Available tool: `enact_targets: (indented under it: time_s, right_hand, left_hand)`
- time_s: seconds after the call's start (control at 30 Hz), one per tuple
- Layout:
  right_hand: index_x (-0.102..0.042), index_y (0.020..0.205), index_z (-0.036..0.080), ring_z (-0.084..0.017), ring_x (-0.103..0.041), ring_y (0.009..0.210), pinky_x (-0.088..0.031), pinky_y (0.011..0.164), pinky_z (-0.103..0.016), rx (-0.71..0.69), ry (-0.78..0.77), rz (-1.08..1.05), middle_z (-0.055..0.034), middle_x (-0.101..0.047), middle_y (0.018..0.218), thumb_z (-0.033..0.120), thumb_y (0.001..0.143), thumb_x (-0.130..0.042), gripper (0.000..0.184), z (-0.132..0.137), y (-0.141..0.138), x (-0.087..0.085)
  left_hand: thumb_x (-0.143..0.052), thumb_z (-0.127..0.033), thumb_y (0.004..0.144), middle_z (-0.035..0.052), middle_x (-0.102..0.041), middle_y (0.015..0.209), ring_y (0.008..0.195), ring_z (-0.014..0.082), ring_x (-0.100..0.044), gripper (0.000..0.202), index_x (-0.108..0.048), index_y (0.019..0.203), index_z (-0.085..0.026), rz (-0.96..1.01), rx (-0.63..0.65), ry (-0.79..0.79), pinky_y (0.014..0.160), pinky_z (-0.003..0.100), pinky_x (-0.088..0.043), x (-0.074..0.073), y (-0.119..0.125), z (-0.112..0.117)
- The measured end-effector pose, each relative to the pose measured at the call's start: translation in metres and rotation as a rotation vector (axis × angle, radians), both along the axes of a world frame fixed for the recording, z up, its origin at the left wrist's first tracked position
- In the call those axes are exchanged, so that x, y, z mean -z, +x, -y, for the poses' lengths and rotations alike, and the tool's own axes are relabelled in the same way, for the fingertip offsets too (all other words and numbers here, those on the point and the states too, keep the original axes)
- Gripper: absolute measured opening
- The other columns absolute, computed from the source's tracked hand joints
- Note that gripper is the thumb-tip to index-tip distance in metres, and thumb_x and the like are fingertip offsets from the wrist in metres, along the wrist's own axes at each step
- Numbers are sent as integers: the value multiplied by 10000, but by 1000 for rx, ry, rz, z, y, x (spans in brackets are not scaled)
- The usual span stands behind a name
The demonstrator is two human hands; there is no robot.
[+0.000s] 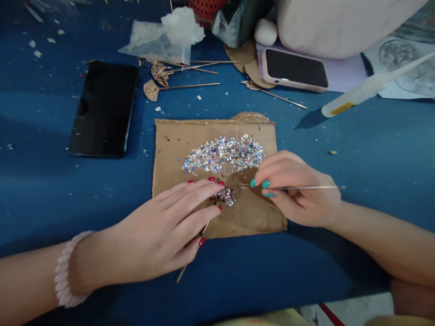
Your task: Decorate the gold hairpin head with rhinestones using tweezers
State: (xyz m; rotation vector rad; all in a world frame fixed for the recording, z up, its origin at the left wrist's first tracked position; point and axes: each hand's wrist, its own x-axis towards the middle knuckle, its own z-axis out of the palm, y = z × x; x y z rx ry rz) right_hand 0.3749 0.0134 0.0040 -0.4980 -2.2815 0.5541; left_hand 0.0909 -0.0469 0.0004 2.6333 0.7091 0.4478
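My left hand (170,226), red-nailed, bends over a metal hairpin with its fingertips around the ornament head. The hairpin's decorated head (226,197) is covered in small sparkling pieces, and its thin stick (181,273) comes out below my thumb. My right hand (295,188), with teal nails, pinches slim metal tweezers (316,187) whose tips point left, a short way right of the ornament. Both hands are over a cardboard sheet (251,222). Beyond them on the cardboard lies a spread of loose shiny rhinestones (224,154). Part of the hairpin is hidden under my left fingers.
Left of the cardboard lies a black phone (103,108). Several metal hairpins (190,86) lie behind, near a plastic bag (159,40). A pink-cased phone (295,69) lies back right, beside a white nozzle bottle (353,97). White scraps dot the blue table (41,181).
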Motion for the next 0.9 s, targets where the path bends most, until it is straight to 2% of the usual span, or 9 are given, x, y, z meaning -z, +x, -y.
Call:
enact_targets:
  time_s: [0.3,0.73,0.9]
  right_hand:
    - [-568,942,242,-200,-649,745,-589,678,-375,147,90,-14,-41,-693,776,93,861,-584,170,-3,-2,9]
    - [-554,960,224,-199,-658,772,-586,713,-381,107,64,20,-50,-690,783,74,873,-562,174,-2,-1,8]
    - [-557,947,198,-196,-656,769,-588,724,-372,77,54,39,-63,-692,788,40,837,-586,195,-3,0,6]
  left_hand:
    - [-503,-105,947,189,-402,1502,1436,287,-368,343,-511,1289,-79,3,-6,0,1199,451,-374,-1,1,-2]
    - [-501,-116,951,182,-398,1506,1440,277,-362,341,-507,1291,-88,-8,-7,8,1213,443,-360,-1,0,-2]
    - [-491,-118,953,181,-403,1503,1430,278,-377,337,-505,1290,-96,-11,-12,7,1203,455,-378,-1,0,-1]
